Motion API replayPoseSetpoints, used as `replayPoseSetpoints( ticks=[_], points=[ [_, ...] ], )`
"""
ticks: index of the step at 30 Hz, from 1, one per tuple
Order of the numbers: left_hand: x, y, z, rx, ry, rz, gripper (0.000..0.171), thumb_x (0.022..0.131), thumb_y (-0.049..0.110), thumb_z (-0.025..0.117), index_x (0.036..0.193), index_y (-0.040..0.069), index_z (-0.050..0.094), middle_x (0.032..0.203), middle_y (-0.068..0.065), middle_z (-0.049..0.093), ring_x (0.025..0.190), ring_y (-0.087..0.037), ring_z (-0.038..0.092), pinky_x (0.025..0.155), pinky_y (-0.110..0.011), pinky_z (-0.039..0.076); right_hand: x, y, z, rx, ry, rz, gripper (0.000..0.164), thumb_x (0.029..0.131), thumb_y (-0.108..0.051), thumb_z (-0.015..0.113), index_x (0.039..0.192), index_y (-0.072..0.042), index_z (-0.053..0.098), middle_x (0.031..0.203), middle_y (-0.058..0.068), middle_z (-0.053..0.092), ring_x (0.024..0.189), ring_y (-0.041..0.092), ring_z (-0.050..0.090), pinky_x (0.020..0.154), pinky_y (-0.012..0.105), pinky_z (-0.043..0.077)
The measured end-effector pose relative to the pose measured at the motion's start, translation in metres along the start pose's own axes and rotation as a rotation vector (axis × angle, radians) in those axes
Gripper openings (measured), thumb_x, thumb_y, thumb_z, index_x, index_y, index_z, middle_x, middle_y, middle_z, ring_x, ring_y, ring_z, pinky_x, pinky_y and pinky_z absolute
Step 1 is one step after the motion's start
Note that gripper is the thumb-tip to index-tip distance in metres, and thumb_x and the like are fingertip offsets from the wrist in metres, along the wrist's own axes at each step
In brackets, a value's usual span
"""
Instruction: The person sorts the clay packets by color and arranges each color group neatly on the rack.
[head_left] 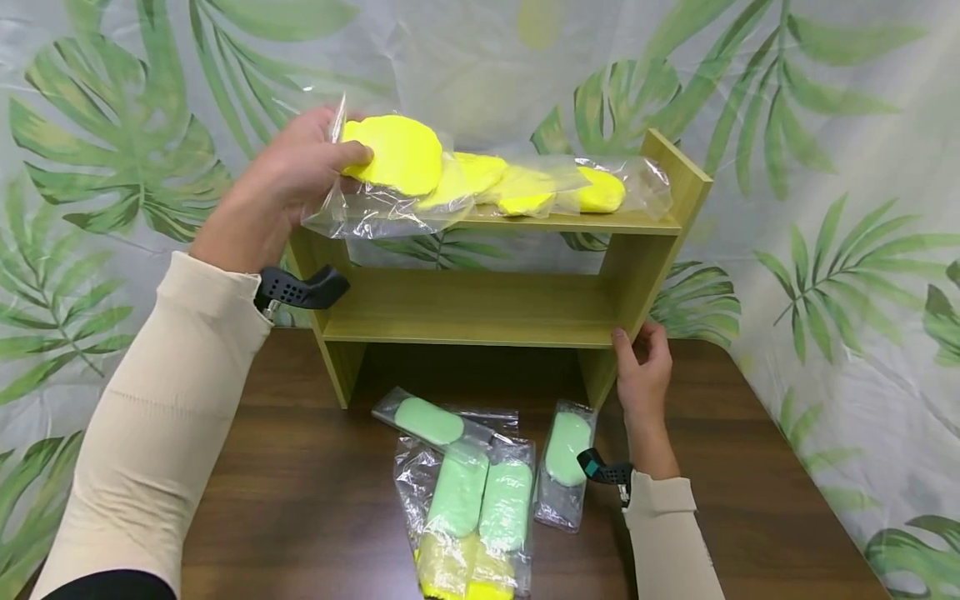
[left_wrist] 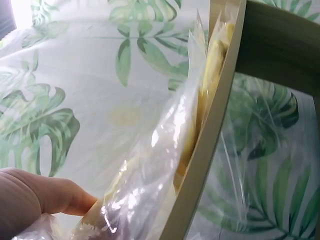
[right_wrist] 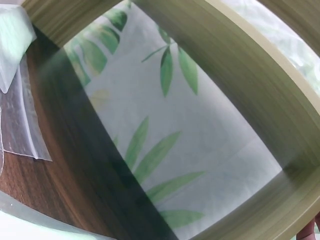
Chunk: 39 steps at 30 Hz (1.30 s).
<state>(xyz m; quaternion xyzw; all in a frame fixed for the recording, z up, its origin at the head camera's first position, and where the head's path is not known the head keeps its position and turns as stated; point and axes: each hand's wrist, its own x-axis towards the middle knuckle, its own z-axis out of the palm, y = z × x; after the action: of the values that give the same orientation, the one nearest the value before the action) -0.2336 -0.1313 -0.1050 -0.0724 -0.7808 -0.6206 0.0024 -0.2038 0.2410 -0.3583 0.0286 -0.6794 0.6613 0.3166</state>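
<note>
My left hand (head_left: 311, 162) pinches a clear plastic bag with a flat, rounded yellow piece (head_left: 397, 154) inside, thumb in front, at the left end of the shelf's top board. More bagged yellow pieces (head_left: 600, 190) lie in an overlapping row along that board to the right. In the left wrist view, the thumb (left_wrist: 55, 195) presses the shiny bag (left_wrist: 145, 165) beside the board's edge. My right hand (head_left: 647, 375) holds the right side panel of the wooden shelf (head_left: 472, 304) low down, thumb at its front edge. Only a bit of its fingers (right_wrist: 306, 231) shows in the right wrist view.
On the dark wooden table (head_left: 292, 500), before the shelf, several bagged green oblong pieces (head_left: 457, 492) lie in a loose pile, with yellow ones at its near end. Another green piece (head_left: 567, 450) lies near the right forearm. A leaf-patterned cloth (head_left: 825, 275) hangs behind.
</note>
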Motion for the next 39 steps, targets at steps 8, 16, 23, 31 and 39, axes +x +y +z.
replayPoseSetpoints(
  ticks=[8, 16, 23, 31, 39],
  points=[
    [0.003, -0.007, -0.004, 0.306, 0.043, -0.036, 0.064, 0.096, 0.013, 0.054, 0.151, 0.008, 0.020, 0.129, -0.013, 0.040, 0.085, -0.017, 0.056, 0.070, -0.026, 0.055, 0.001, -0.001, 0.000, 0.001, 0.011, -0.002, 0.024, 0.093, -0.005, 0.059, 0.112, 0.007, 0.054, 0.100, -0.001, 0.057, 0.093, 0.011, 0.054, 0.079, 0.022, 0.043],
    [-0.002, -0.009, -0.003, 0.702, 0.218, 0.038, 0.080, 0.091, 0.027, 0.058, 0.153, 0.012, 0.010, 0.137, -0.019, 0.045, 0.106, -0.031, 0.044, 0.090, -0.041, 0.038, 0.000, -0.002, 0.001, 0.007, 0.010, 0.005, 0.026, 0.093, -0.005, 0.059, 0.113, 0.010, 0.053, 0.100, -0.001, 0.057, 0.093, 0.012, 0.055, 0.079, 0.021, 0.043],
    [0.000, -0.013, -0.002, 0.813, 0.307, 0.068, 0.090, 0.088, 0.029, 0.065, 0.152, 0.005, 0.007, 0.143, -0.025, 0.040, 0.124, -0.040, 0.044, 0.103, -0.048, 0.035, 0.000, 0.000, 0.002, -0.001, 0.001, 0.010, 0.023, 0.094, -0.006, 0.059, 0.112, 0.005, 0.054, 0.101, -0.001, 0.057, 0.095, 0.012, 0.054, 0.080, 0.022, 0.043],
    [-0.007, -0.016, 0.000, 0.883, 0.379, 0.197, 0.081, 0.089, 0.020, 0.064, 0.152, 0.006, 0.014, 0.142, -0.026, 0.036, 0.123, -0.046, 0.041, 0.102, -0.054, 0.033, 0.008, 0.024, 0.000, 0.009, 0.013, 0.013, 0.023, 0.094, -0.012, 0.062, 0.112, 0.000, 0.056, 0.103, -0.001, 0.058, 0.097, 0.015, 0.055, 0.081, 0.024, 0.043],
    [-0.036, -0.015, 0.009, 0.955, 0.456, 0.402, 0.060, 0.088, 0.013, 0.062, 0.143, 0.002, 0.040, 0.136, -0.025, 0.048, 0.116, -0.045, 0.050, 0.095, -0.056, 0.038, 0.001, 0.006, 0.002, 0.007, 0.010, -0.006, 0.025, 0.094, -0.007, 0.060, 0.112, 0.008, 0.053, 0.101, 0.001, 0.057, 0.093, 0.013, 0.054, 0.078, 0.022, 0.043]
  ],
)
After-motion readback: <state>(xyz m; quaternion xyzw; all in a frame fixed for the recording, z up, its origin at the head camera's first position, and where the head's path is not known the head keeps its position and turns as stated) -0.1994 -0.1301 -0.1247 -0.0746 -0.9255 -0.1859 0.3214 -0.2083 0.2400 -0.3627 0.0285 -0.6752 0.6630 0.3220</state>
